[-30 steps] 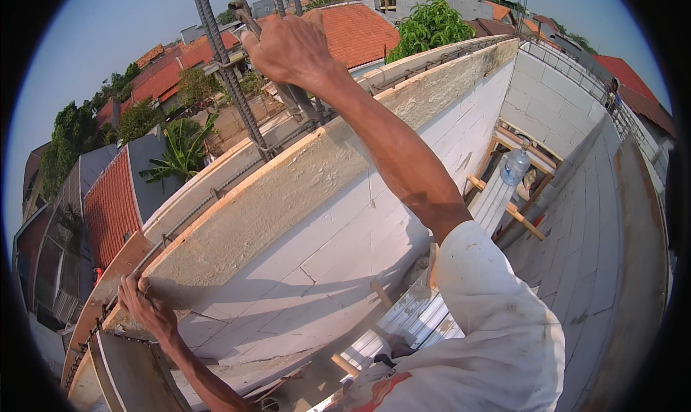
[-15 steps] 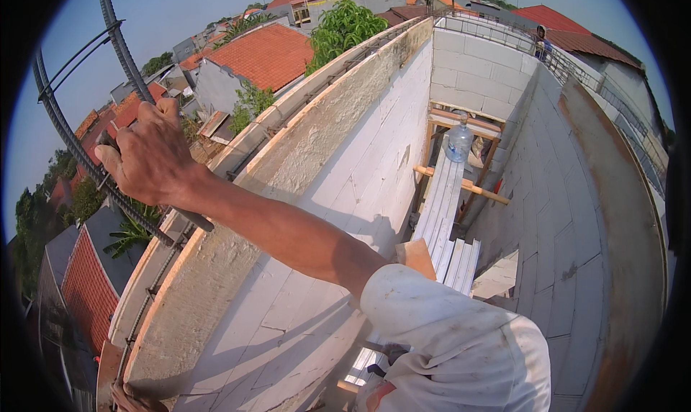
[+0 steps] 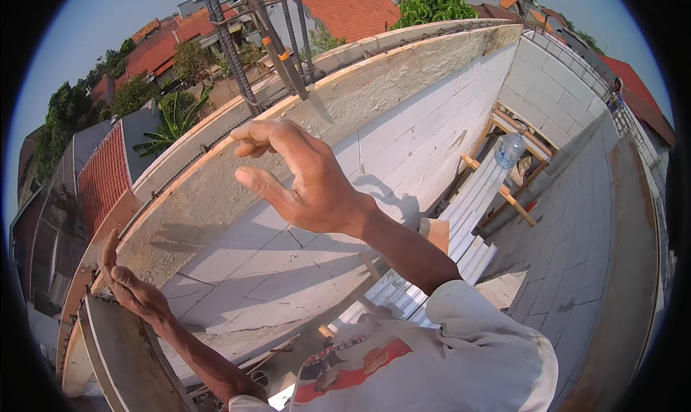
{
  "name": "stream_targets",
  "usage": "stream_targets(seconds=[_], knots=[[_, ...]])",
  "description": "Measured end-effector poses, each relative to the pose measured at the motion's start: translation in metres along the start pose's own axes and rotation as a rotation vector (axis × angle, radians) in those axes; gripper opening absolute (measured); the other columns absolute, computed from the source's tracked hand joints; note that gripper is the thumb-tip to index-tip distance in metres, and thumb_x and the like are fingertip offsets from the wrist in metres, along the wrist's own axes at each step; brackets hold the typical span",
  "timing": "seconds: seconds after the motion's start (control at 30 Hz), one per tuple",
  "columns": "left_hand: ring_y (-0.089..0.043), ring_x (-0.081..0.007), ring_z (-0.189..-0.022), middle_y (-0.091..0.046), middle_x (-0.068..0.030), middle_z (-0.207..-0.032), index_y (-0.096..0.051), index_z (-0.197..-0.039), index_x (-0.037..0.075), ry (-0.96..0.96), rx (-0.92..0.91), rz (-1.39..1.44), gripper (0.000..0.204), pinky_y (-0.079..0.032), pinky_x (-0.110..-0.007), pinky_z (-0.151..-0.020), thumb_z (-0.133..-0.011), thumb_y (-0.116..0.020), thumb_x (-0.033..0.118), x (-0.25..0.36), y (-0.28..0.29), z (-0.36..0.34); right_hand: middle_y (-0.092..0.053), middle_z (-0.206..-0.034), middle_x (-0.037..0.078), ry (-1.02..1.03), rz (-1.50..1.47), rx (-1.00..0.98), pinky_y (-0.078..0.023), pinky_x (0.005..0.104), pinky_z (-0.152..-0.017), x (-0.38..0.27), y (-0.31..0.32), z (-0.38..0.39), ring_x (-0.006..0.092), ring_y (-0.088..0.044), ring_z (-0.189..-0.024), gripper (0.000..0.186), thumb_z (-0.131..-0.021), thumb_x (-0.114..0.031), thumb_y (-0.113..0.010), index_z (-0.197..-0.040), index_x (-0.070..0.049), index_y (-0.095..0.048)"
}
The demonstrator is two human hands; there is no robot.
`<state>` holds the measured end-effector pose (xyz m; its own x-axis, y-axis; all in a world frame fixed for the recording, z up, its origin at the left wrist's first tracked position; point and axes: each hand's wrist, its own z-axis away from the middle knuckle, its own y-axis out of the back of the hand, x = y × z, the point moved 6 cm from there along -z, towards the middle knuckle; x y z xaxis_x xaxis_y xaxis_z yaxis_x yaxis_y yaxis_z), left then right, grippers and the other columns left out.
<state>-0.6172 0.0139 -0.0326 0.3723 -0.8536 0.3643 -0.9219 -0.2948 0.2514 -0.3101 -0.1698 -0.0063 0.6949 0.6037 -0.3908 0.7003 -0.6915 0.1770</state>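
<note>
Rough concrete tops the wall; your empty right hand is spread, left hand unclear in grip; overreaching could topple you.

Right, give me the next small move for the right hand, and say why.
I'd probably bring the right hand to the top edge of the long, rough, tan-grey board: the hand looks empty, with its thumb apart from its curled fingers, and that edge appears near the fingertips, while the left hand is by the board's left end.
</note>
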Motion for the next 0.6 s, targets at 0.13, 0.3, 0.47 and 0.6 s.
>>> stream_targets(seconds=[0.13,0.3,0.47,0.6], knots=[[-0.058,-0.0109,-0.065,-0.069,-0.0086,-0.087,-0.063,-0.123,-0.004,0.484,-0.291,0.825,0.071,-0.045,-0.025,-0.059,-0.114,-0.041,0.063,0.061,-0.057,0.077,-0.069,-0.135,0.020,-0.340,-0.160,-0.289,-0.058,0.0402,-0.101,-0.032,-0.047,0.118,0.0284,-0.071,-0.116,0.046,-0.099,-0.009,-0.077,-0.141,0.002,-0.062],[-0.058,-0.0153,-0.077,-0.064,-0.0048,-0.087,-0.061,-0.122,-0.001,0.894,-0.783,0.787,0.047,-0.049,-0.032,-0.072,-0.120,-0.042,0.042,0.074,-0.116,0.197,-0.064,-0.131,0.020,-0.389,0.098,-0.263,-0.051,0.0464,-0.100,-0.034,-0.074,0.195,0.0343,-0.061,-0.119,0.048,-0.103,-0.018,-0.075,-0.145,-0.001,-0.060],[-0.071,-0.0468,-0.112,-0.073,-0.0292,-0.112,-0.041,-0.148,-0.005,0.777,-1.030,0.455,0.045,-0.054,-0.048,-0.097,-0.116,-0.044,0.026,0.072,-0.126,0.246,-0.065,-0.124,0.016,-0.708,0.110,-0.250,-0.051,0.0428,-0.095,-0.015,-0.063,0.227,0.0314,-0.061,-0.111,0.042,-0.104,-0.019,-0.072,-0.142,-0.003,-0.066],[-0.062,-0.0500,-0.134,-0.061,-0.0407,-0.139,-0.030,-0.157,-0.008,0.738,-1.219,0.514,0.060,-0.049,-0.051,-0.112,-0.112,-0.047,0.027,0.074,-0.136,0.283,-0.070,-0.107,0.009,-0.623,0.034,-0.379,-0.053,0.0385,-0.091,-0.009,-0.075,0.223,0.0233,-0.066,-0.106,0.023,-0.109,-0.016,-0.065,-0.116,0.001,-0.077]])
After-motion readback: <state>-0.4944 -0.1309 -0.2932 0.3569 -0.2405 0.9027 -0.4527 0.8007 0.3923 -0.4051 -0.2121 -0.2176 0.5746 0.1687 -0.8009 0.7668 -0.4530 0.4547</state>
